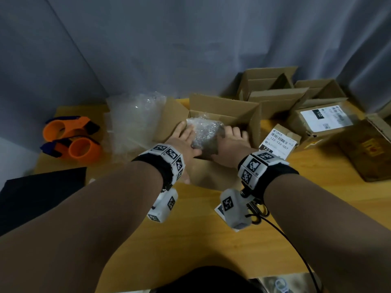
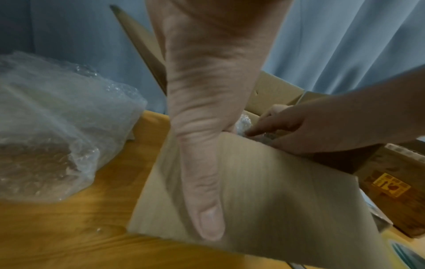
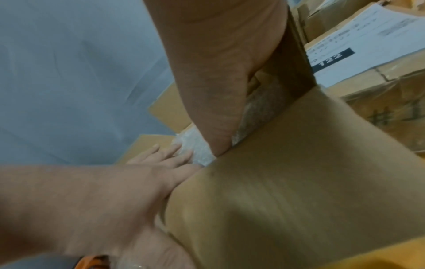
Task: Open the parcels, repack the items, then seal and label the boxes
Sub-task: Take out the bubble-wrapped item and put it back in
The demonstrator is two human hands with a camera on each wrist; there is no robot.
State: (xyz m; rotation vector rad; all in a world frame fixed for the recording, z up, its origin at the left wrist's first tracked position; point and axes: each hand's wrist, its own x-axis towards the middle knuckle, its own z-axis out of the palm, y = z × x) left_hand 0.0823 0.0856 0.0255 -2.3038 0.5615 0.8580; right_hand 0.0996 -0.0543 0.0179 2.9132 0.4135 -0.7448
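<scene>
A bundle wrapped in bubble wrap [image 1: 204,134] is held between the left hand [image 1: 186,137] and the right hand [image 1: 229,140], partly inside the open cardboard box [image 1: 255,123] in the middle of the wooden table [image 1: 190,240]. The left hand is laid flat along the left side of the bundle, with straight fingers and the thumb stretched over the front flap [image 2: 264,182]. The right hand is pressed on the right side; whether its fingers are curled around the bundle cannot be told, because they are hidden behind it.

The step in hand seems to be the placing of the bundle into the box. It should be lowered evenly, with both sides supported, and the flaps should be kept outside so that nothing is trapped under it.

The wrap is clear, soft and crinkled, and the dark thing inside has a blocky shape. The cardboard is stiff, matte and brown. A loose heap of bubble wrap [image 1: 135,119] lies left of the box, and two orange tape dispensers [image 1: 72,137] of smooth plastic are placed further left. Labelled parcels [image 1: 321,121] are seen on the right.
</scene>
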